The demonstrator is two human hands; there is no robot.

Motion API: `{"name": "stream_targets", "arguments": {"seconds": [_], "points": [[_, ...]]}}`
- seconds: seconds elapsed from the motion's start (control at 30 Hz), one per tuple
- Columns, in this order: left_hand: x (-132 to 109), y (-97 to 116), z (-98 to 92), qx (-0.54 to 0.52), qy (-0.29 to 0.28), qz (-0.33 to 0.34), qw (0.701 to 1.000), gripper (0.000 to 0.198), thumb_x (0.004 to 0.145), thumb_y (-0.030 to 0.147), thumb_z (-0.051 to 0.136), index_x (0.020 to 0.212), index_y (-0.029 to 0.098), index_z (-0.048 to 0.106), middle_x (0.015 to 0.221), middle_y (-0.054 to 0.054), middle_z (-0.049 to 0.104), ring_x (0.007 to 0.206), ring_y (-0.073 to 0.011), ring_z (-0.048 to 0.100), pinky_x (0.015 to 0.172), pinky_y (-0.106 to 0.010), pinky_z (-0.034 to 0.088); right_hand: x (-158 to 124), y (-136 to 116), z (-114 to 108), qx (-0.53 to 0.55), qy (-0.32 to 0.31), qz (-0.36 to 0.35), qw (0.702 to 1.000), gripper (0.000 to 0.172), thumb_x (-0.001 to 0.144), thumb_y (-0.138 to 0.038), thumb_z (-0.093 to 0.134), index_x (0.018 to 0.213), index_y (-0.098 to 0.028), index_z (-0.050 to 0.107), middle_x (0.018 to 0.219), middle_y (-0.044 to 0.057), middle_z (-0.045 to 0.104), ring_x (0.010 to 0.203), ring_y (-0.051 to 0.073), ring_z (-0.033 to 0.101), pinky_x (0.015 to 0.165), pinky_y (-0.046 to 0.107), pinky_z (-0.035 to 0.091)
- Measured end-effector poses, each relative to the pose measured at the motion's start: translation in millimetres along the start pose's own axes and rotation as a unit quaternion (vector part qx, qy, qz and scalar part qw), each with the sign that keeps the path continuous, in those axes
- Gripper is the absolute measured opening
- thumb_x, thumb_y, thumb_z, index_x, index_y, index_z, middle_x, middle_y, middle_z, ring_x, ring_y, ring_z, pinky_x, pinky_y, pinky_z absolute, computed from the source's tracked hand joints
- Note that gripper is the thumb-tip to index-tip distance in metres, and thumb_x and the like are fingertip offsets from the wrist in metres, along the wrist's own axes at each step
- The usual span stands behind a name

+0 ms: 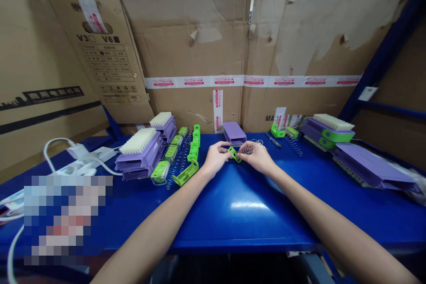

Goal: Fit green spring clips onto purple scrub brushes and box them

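Observation:
Between my hands, above the blue tabletop, is a small green plastic bracket point(234, 154) with holes in it. My left hand point(215, 159) pinches its left side. My right hand point(257, 158) is closed at its right side, with a thin wire coil spring point(254, 145) sticking out above the fingers. Just behind them lies a purple plastic brush housing point(234, 131), its hollow end facing me and bristles underneath. Left of my left hand stands a row of green brackets point(194, 147), beside several loose springs point(179, 159) and green-topped clear pieces point(161, 171).
Stacked purple brush housings point(140, 159) with cream bristles stand at the left, more housings point(372, 164) at the right. A utility knife point(273, 141) lies near a green bracket point(277, 131). A power strip point(89, 159) with white cables sits far left. Cardboard point(199, 53) walls the back.

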State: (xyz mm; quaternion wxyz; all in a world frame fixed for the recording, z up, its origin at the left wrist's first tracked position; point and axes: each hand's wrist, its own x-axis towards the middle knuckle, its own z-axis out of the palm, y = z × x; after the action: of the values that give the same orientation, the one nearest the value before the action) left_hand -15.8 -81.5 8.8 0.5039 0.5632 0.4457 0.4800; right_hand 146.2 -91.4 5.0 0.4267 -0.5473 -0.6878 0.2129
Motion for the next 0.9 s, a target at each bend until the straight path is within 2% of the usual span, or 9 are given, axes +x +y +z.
{"name": "stream_targets", "arguments": {"seconds": [0.13, 0.37, 0.47, 0.7, 0.9], "points": [[-1, 0, -0.5, -0.002, -0.013, -0.007, 1.000, 0.043, 0.069, -0.001, 0.064, 0.110, 0.011, 0.061, 0.065, 0.000, 0.065, 0.061, -0.0113, 0.063, 0.058, -0.021, 0.047, -2, -4, 1, 0.012, -0.007, -0.007, 1.000, 0.015, 0.066, -0.031, 0.067, 0.074, -0.020, 0.060, 0.072, 0.000, 0.069, 0.065, 0.015, 0.062, 0.061, 0.026, 0.046], [0, -1, 2.1, -0.019, -0.034, -0.016, 0.999, 0.036, 0.069, 0.000, 0.066, 0.104, 0.007, 0.064, 0.066, -0.002, 0.066, 0.061, -0.0119, 0.062, 0.059, -0.022, 0.044, -3, -8, 1, 0.019, -0.005, -0.014, 1.000, 0.013, 0.065, -0.029, 0.066, 0.071, -0.020, 0.060, 0.070, 0.000, 0.068, 0.064, 0.015, 0.062, 0.061, 0.026, 0.046], [0, -1, 3.1, -0.019, -0.037, -0.011, 0.999, 0.039, 0.069, -0.003, 0.066, 0.106, 0.006, 0.062, 0.064, 0.000, 0.064, 0.058, -0.0096, 0.060, 0.059, -0.021, 0.044, -2, -6, 2, 0.029, -0.005, -0.013, 0.999, 0.014, 0.064, -0.029, 0.067, 0.071, -0.020, 0.060, 0.070, 0.000, 0.068, 0.065, 0.015, 0.062, 0.063, 0.026, 0.046], [1, -3, 2.2, -0.036, -0.055, -0.011, 0.998, 0.052, 0.058, -0.009, 0.071, 0.107, 0.005, 0.059, 0.065, 0.002, 0.062, 0.061, -0.0095, 0.061, 0.065, -0.023, 0.048, 2, 5, 4, 0.070, -0.023, 0.009, 0.997, 0.018, 0.062, -0.032, 0.068, 0.072, -0.019, 0.061, 0.071, 0.001, 0.068, 0.067, 0.016, 0.062, 0.063, 0.027, 0.048], [2, -7, -0.2, -0.046, -0.068, -0.009, 0.997, 0.057, 0.054, -0.004, 0.077, 0.108, 0.008, 0.061, 0.071, 0.000, 0.065, 0.064, -0.0118, 0.063, 0.071, -0.027, 0.051, 3, 8, 4, 0.110, -0.037, 0.040, 0.992, 0.021, 0.060, -0.033, 0.069, 0.074, -0.018, 0.062, 0.073, 0.002, 0.069, 0.068, 0.017, 0.063, 0.064, 0.028, 0.049]]}}
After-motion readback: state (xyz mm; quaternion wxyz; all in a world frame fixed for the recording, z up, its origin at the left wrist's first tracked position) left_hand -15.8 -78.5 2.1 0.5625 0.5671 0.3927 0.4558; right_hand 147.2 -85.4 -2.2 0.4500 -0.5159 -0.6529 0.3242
